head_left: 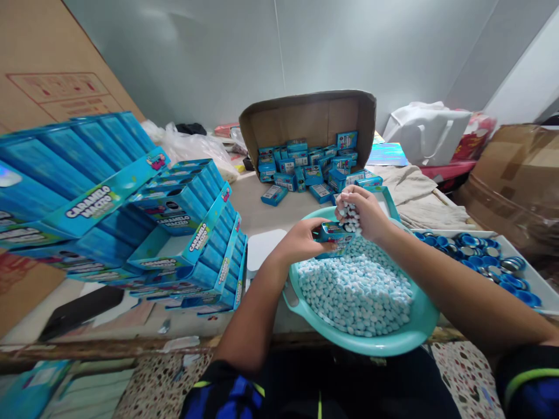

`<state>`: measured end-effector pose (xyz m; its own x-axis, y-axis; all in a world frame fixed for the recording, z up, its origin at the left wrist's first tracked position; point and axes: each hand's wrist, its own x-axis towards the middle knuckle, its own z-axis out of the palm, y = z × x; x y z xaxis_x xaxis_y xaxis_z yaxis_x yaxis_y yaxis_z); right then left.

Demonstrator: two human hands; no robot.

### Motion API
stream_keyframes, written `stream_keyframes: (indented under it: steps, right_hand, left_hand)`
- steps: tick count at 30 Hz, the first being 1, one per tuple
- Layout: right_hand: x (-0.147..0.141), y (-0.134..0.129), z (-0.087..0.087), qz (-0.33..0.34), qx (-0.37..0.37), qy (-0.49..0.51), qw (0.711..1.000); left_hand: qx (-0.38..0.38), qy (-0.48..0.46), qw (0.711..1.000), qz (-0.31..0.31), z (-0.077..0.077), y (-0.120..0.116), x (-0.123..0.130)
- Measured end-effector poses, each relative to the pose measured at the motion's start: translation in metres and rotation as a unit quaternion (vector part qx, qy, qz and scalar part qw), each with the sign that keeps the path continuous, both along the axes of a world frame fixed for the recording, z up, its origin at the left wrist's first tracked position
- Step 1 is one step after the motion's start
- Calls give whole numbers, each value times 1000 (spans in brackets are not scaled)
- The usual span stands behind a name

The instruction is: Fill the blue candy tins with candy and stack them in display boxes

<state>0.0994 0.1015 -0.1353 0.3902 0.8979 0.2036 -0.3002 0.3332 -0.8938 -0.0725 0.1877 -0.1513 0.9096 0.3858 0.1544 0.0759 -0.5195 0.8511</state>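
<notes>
A turquoise plastic basin [375,346] at the table's front edge is filled with small pale blue and white candies [358,291]. Over its far left part, my left hand [303,241] grips a small blue candy box [334,235]. Just above that box, my right hand [360,209] is closed around a handful of the candies, some showing below the fingers. The box's opening is partly hidden by the right hand and the candies. Behind the hands, a tipped cardboard box [301,119] has many similar small blue boxes [312,174] in and before it.
Stacked blue display cartons [174,244] rise at the left. A white tray [551,291] of blue and silver round pieces [489,256] lies at right. A black phone-like slab [82,311] rests front left. A large brown carton [515,180] and white bag [428,131] stand back right.
</notes>
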Motion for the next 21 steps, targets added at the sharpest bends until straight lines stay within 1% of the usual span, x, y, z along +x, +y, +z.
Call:
stream_keyframes:
  steps: [3,7,11,14,19,21]
  right_hand:
    - [0,0,0,1,-7,1,1000]
    - [-1,1,-1,18,6,-1,1000]
    - [0,0,-2,41,12,-25,999]
    - [0,-1,-3,42,20,-39,998]
    - [0,-2,-1,22,50,-51,997]
    - [-1,-2,-1,19,53,-49,997]
  left_hand:
    - [4,1,1000,1,0,0,0]
    - [27,-7,1000,2,2,-1,-1]
    - [38,-20,999,-19,3,-2,-1]
    - [29,-23,999,-17,1,0,-1]
    - [-9,-33,999,-9,-3,4,0]
    - [-1,-30,1000,-7,-3,3,0]
